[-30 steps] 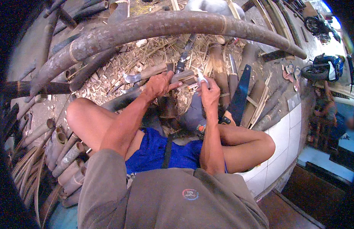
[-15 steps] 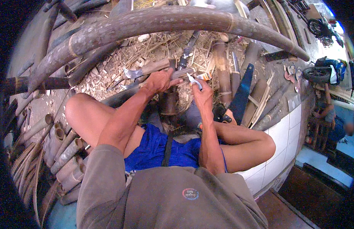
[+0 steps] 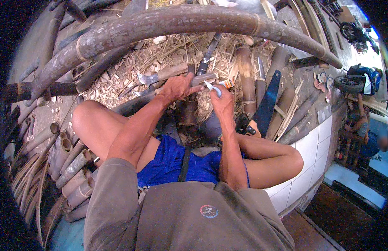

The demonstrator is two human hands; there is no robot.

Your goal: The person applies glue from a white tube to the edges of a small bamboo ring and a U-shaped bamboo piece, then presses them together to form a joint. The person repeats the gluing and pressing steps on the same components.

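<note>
My left hand (image 3: 177, 87) is closed round a short brown bamboo piece (image 3: 205, 78), its thumb stretched along the near side. The piece's right end sticks out past the fingers. In my right hand (image 3: 223, 101) is a small pale glue bottle (image 3: 217, 90) with a pointed white nozzle, aimed left at the bamboo piece near my left thumb. I cannot tell if the tip touches. An upright-looking dark bamboo section (image 3: 185, 112) stands between my legs, below the left hand. Just beyond the left hand lies a curved blade (image 3: 148, 79) with a wooden handle (image 3: 173, 72).
A thick bamboo pole (image 3: 169, 21) arches across the far side. Wood shavings (image 3: 114, 81) cover the ground. A handsaw (image 3: 267, 104) and a narrow blade (image 3: 261, 69) lie to the right. Cut bamboo tubes (image 3: 76, 167) pile at the left. A person (image 3: 376, 142) sits at far right.
The glue bottle's nozzle has moved slightly left along the bamboo piece, closer to my left thumb. My left hand keeps its grip. The whole view has shifted a little.
</note>
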